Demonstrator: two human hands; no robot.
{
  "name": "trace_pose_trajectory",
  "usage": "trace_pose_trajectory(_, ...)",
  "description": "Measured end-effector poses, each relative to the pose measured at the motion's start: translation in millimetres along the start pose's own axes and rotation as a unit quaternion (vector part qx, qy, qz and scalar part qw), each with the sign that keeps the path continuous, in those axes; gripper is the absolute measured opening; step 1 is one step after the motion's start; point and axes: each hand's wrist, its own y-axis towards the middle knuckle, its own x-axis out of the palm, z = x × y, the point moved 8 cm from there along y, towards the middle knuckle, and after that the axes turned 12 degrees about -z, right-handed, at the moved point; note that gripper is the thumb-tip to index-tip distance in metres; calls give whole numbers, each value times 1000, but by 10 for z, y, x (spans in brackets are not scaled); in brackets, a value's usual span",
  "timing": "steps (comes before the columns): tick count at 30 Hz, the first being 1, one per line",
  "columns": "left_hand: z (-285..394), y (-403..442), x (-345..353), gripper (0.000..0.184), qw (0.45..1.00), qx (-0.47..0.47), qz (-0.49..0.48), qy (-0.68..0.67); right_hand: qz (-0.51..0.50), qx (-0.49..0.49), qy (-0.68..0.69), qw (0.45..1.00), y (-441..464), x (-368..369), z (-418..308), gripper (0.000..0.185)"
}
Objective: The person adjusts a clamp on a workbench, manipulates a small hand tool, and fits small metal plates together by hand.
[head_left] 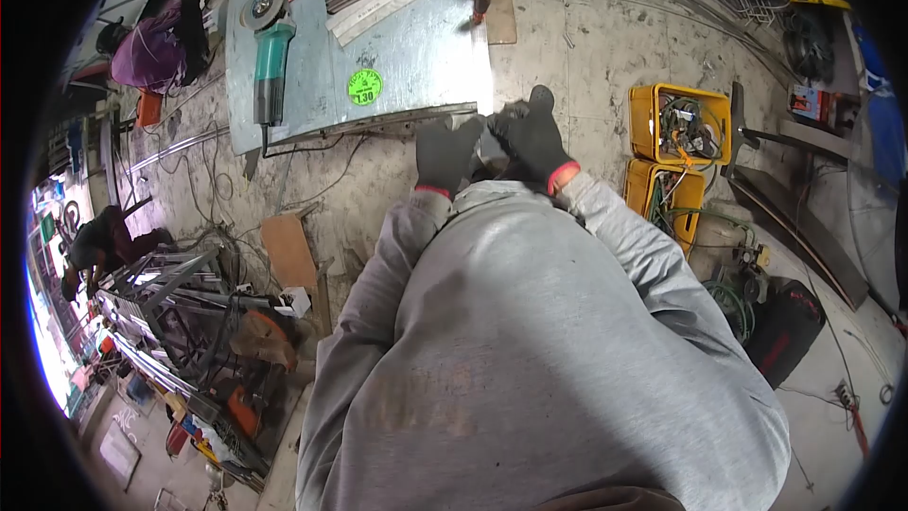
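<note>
Left grip (446, 154) and right grip (535, 140), whether clenched I cannot tell, adjoin the table (421, 61); yellow crates (643, 125) hold jumbled gear (692, 126).

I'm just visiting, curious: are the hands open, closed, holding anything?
Left hand: curled; any hold can't be told.
Right hand: curled; any hold can't be told.

We are looking steeply down from the wearer's head, over the nearby shirt (549, 322) toward the left hand (446, 157), the right hand (534, 140) and the table (416, 61) beyond.
</note>
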Motion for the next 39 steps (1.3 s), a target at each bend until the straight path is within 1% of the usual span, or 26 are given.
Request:
trace_pose_trajectory(1, -96, -10, 10, 38, 1000, 9, 5, -30, 1, -10, 53, 999, -61, 32, 59, 19)
trace_pose_trajectory(2, -115, -28, 27, 39, 996, -21, 16, -80, 4, -13, 96, 995, -79, 33, 14, 19)
trace_pose_trajectory(3, -81, -17, 29, 39, 997, -22, 15, -79, 6, -14, 140, 990, -104, 42, -15, 20)
trace_pose_trajectory(5, 66, 70, -29, 41, 999, -4, 35, -1, 0, -5, 137, 990, -1, -13, -114, 20)
trace_pose_trajectory(7, 62, 123, -33, 42, 1000, 11, 22, -4, -5, 3, 134, 991, 16, -30, -188, 20)
trace_pose_trajectory(9, -53, 150, -20, 44, 1000, 28, 9, -6, 14, 30, 65, 997, -72, -53, -233, 22)
trace_pose_trajectory(11, -200, 139, -12, 44, 994, 87, 29, 52, -1, 11, 34, 999, -73, 11, -28, 23)
trace_pose_trajectory(12, -248, 112, -14, 43, 993, 85, 85, 9, 6, -8, 66, 998, -185, 2, -189, 24)
trace_pose_trajectory(13, -286, 149, -31, 43, 993, 84, 86, 9, 5, -9, 67, 998, -135, 21, -162, 24)
trace_pose_trajectory(15, -50, 113, -53, 43, 998, 21, 34, 40, 45, -5, 91, 995, -4, -19, -48, 22)
trace_pose_trajectory(16, 163, 70, -50, 42, 999, 22, 19, 40, 37, -26, 67, 997, 66, -71, -133, 21)
trace_pose_trajectory(19, 93, 74, -22, 42, 1000, 17, 18, 3, 28, 24, 31, 999, 136, -78, -52, 19)
trace_pose_trajectory(23, -171, 74, -4, 40, 1000, 13, 16, 21, 57, -40, 47, 996, -77, -21, -121, 20)
trace_pose_trajectory(25, -80, 109, -12, 42, 995, 54, 41, 70, 43, -13, 100, 994, 44, 1, 39, 21)
trace_pose_trajectory(26, 92, 76, -28, 43, 997, 55, 39, 36, 37, -16, 32, 999, 114, -58, -51, 21)
trace_pose_trajectory(27, 112, 47, -15, 43, 997, 52, 36, 35, 9, -37, 46, 998, 123, -74, -151, 22)
trace_pose_trajectory(29, 85, 26, -3, 43, 1000, 9, 24, -1, -10, 0, 88, 996, 116, -54, -100, 25)
trace_pose_trajectory(30, -4, 36, 5, 42, 999, -1, 0, 33, -9, -1, 87, 996, 124, -29, 31, 25)
trace_pose_trajectory(31, -80, 27, -34, 42, 999, 4, 2, 33, -3, -49, 16, 999, 123, 2, 113, 26)
trace_pose_trajectory(32, -132, -15, -2, 42, 998, 39, -35, 42, 3, -94, -54, 994, 83, 35, 146, 27)
trace_pose_trajectory(33, -108, -93, 50, 42, 993, 73, -73, 51, 3, -95, -55, 994, 1, 47, 156, 27)
trace_pose_trajectory(34, -261, -141, 63, 42, 998, -7, -60, 30, -31, -53, 4, 998, -78, 116, 264, 20)
trace_pose_trajectory(35, -282, -135, 64, 42, 998, -9, -60, 29, -66, -9, 64, 996, -146, 206, 362, 16)
trace_pose_trajectory(36, -293, -126, 60, 43, 998, 10, -57, -1, -59, 25, 185, 981, -208, 226, 304, 14)
trace_pose_trajectory(37, -305, -117, 62, 44, 998, 30, -56, -31, -60, 27, 186, 980, -223, 217, 211, 14)
trace_pose_trajectory(39, -225, -146, 66, 44, 998, 27, -56, -2, -41, 8, 152, 987, -265, 129, 22, 11)
